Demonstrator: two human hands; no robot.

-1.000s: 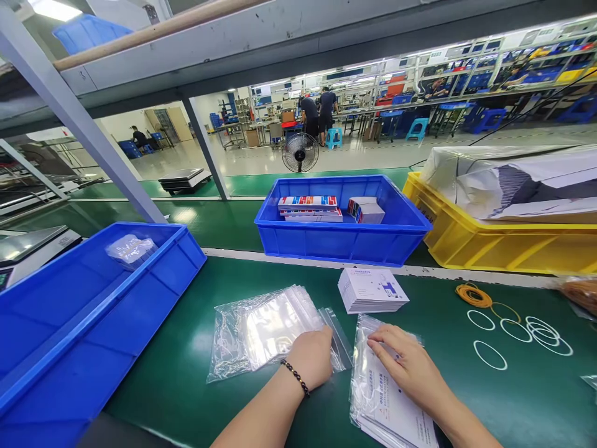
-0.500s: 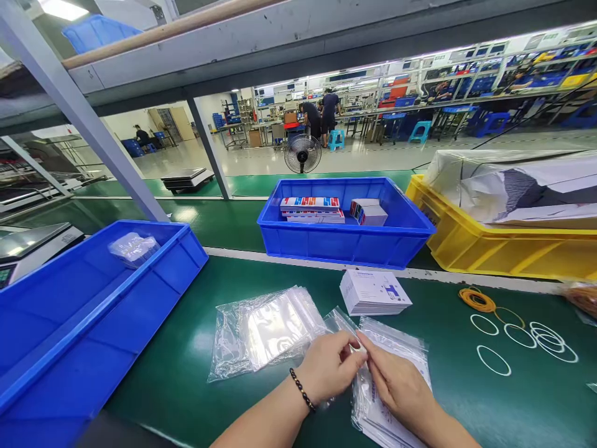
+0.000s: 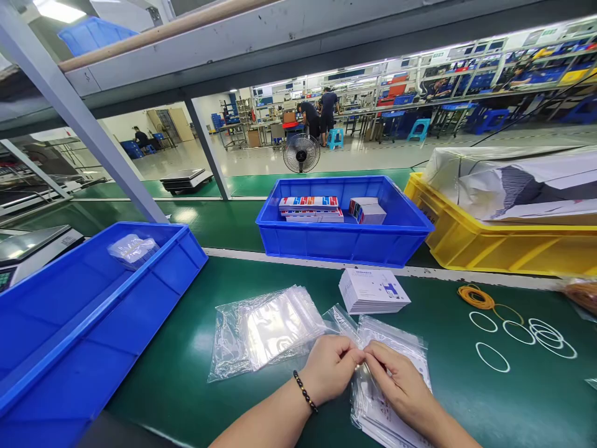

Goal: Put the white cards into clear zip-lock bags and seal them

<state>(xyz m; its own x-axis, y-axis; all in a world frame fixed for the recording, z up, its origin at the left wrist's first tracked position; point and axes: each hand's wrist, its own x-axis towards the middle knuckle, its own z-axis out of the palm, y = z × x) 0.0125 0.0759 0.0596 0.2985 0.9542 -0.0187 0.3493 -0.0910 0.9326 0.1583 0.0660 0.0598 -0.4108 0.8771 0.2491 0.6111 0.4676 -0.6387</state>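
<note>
With thumb and finger, my left hand (image 3: 332, 367) pinches a clear zip bag (image 3: 342, 320), and a beaded bracelet circles that wrist. My right hand (image 3: 398, 381) meets it fingertip to fingertip, pinching the same bag; the fingers hide the grip point. Beneath my right hand lies a pile of zip bags with printed white sheets inside (image 3: 410, 348). A stack of clear zip bags (image 3: 275, 326) rests on the green table to the left of my hands. Just beyond my hands sits a neat stack of white printed booklets (image 3: 374, 292).
A blue bin (image 3: 345, 242) holding printed boxes stands behind the booklets. Another blue bin (image 3: 153, 280) is at left, a yellow bin (image 3: 513, 249) at right. Rubber bands (image 3: 476, 297) and white rings (image 3: 493, 357) lie at right. A fan (image 3: 301, 153) and several people are farther back.
My right hand's fingers have shifted slightly, and its fingertips now meet those of my left hand at the bag. The camera view has moved a little; the surrounding things stay put.
</note>
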